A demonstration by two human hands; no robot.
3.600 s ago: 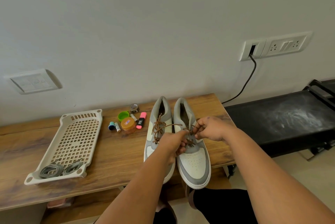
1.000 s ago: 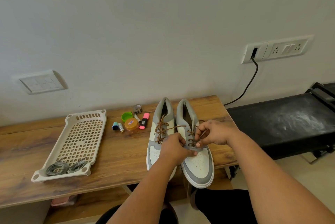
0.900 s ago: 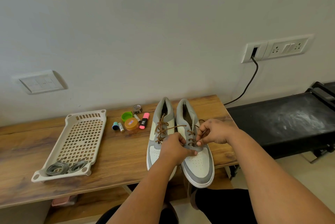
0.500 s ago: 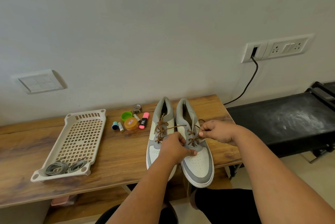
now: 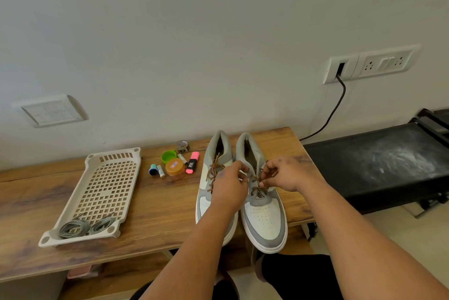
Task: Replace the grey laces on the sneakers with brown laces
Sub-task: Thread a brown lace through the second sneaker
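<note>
Both hands are over the right sneaker (image 5: 263,210) now, working the brown lace (image 5: 255,182) through its eyelets; the left hand (image 5: 229,188) has its fingers curled in at the lace near the tongue, and it looks to be pinching a strand, though its back hides the fingertips; the right hand (image 5: 285,173) pinches the lace between thumb and forefinger just above the lower crossings; the good play here, I'd say, is to keep one strand taut with the left while the right feeds the tip cleanly through the next eyelet, then even up both ends before moving higher, because a slack crossing lower down will only have to be redone; the left sneaker (image 5: 213,178) sits touching its partner and already shows brown lacing up its front, so that one looks finished or close to it; now the count: two sneakers side by side on the counter (image 5: 158,212); two grey laces (image 5: 85,227) bundled in the near end of one perforated tray (image 5: 107,185), well apart from the shoes; and between tray and shoes a small cluster, one orange-lidded jar (image 5: 175,168), one green cap (image 5: 168,156), one pink highlighter (image 5: 192,162), one blue-capped little tube (image 5: 153,169), two small batteries as far as I can tell, and one roll of tape (image 5: 182,146) at the back.
</note>
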